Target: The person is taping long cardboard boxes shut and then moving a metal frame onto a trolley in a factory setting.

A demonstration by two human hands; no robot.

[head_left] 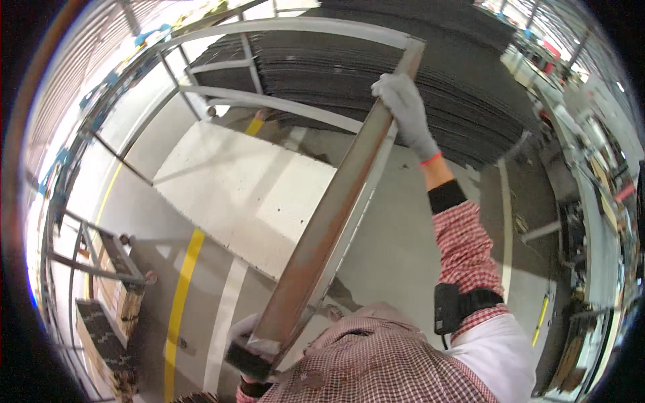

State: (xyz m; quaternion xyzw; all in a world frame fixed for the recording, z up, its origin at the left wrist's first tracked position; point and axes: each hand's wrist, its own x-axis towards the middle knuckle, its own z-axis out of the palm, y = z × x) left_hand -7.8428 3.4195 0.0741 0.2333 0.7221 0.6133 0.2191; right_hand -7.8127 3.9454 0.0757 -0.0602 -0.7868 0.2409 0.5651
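Note:
A long metal rail point(330, 215), grey with rusty brown patches, slants across the middle and joins the cart frame point(295, 27) at its far right corner. My right hand point(403, 111), in a grey glove with a red cuff edge, is closed round the rail near that far corner. At the near end, my gloved left hand point(243, 329) grips the rail from the left. Most of its fingers are hidden behind the metal, and a black device covers part of that hand or wrist. Below the rail lies the cart's pale flat deck point(235, 188).
Dark sheets point(376, 74) are piled high beyond the cart. At left stands another metal frame point(101, 258) with wooden blocks point(107, 336) near it. Yellow floor tape point(181, 302) runs beside a white stripe point(225, 319). A long workbench point(584, 168) lines the right side.

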